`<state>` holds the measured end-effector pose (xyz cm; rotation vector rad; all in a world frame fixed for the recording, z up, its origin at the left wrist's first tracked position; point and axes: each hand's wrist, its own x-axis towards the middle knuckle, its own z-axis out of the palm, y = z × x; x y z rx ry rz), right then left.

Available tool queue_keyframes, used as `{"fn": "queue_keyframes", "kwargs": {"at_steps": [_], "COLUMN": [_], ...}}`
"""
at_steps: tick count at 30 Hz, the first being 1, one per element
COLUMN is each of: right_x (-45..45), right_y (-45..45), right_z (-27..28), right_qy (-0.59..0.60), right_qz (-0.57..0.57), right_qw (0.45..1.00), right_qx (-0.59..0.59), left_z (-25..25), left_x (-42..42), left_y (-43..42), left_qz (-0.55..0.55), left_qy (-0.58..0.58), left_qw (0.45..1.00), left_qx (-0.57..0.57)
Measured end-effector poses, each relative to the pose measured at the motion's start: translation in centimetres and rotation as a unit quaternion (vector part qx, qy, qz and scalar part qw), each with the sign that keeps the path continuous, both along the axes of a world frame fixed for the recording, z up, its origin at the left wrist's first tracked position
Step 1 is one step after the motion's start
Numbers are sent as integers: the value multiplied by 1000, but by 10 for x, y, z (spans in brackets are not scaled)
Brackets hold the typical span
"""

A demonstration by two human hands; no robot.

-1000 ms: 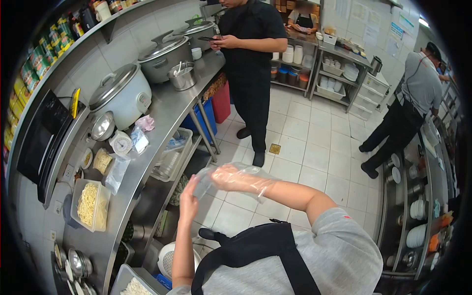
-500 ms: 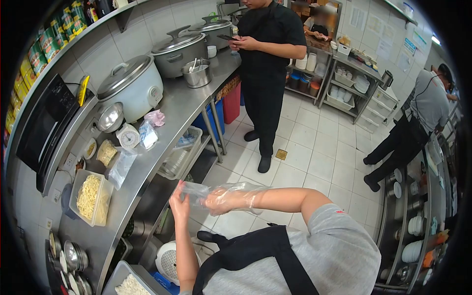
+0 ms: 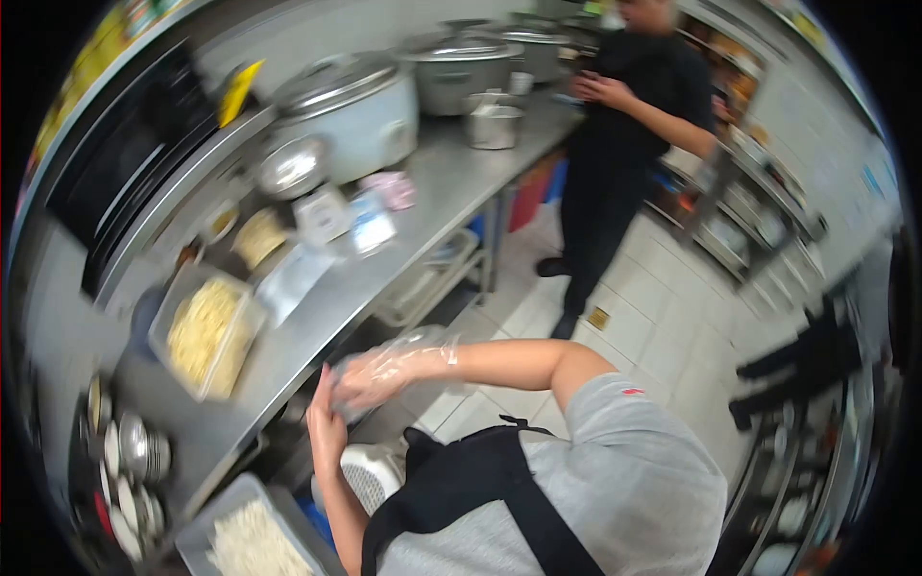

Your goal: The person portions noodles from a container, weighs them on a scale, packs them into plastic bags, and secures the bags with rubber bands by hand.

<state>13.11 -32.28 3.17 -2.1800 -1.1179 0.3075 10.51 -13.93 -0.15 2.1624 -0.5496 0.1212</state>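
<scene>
A clear plastic glove (image 3: 423, 344) covers my right hand (image 3: 379, 372) and reaches past the wrist. Its fingers are smeared by motion and wrapped in film, so their shape is unclear. My left hand (image 3: 327, 415) is bare and pinches the glove's film at the fingertip end, right beside the right hand. Both hands are in front of the steel counter's edge. On the counter, closest to them, a plastic tub (image 3: 230, 360) holds pale yellow noodles (image 3: 204, 326).
The steel counter (image 3: 370, 278) carries a kitchen scale (image 3: 324, 213), a metal bowl (image 3: 293, 165), plastic bags and large cookers (image 3: 351, 120). A grey bin (image 3: 197, 538) of white shredded food stands low at left. A person in black (image 3: 634, 125) stands ahead; another person's dark-trousered legs (image 3: 807, 360) show at right.
The head view has swung, shifting the counter and the standing person rightward in the picture. My right hand has come closer to my left, and the stretch of loose film between them is shorter.
</scene>
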Motion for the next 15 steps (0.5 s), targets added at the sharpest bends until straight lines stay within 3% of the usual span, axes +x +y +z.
{"fn": "queue_keyframes", "kwargs": {"at_steps": [1, 2, 3, 4, 6, 8, 10, 11, 13, 15], "right_x": [15, 38, 53, 55, 90, 130, 179, 201, 239, 270], "right_y": [8, 20, 18, 28, 44, 52, 68, 81, 106, 148], "right_z": [13, 7, 6, 48, 55, 62, 46, 36, 25, 32], "right_qy": [-11, 4, 50, 201, 349, 384, 313, 319, 39, 11], "right_qz": [23, 70, 101, 62, 125, 112, 8, 21, -7, -33], "right_qw": [982, 963, 992, 977, 922, 901, 939, 937, 988, 994], "right_qx": [-187, -259, -65, -31, 111, 170, 140, 140, 151, 103], "left_z": [-2, 20, 37, 50, 69, 80, 80, 79, 74, 70], "left_x": [15, 18, 23, 25, 23, 19, 6, 0, -13, -23], "left_y": [22, 39, 60, 82, 120, 155, 181, 192, 206, 210], "left_qz": [5, 39, 64, 75, 116, 151, 197, 208, 244, 285], "left_qy": [-36, -32, -15, -17, 1, 39, 51, 63, 61, 54], "left_qw": [999, 998, 998, 997, 993, 988, 979, 975, 967, 955], "left_qx": [10, 21, 26, 28, 32, 12, -18, -45, -49, -62]}}
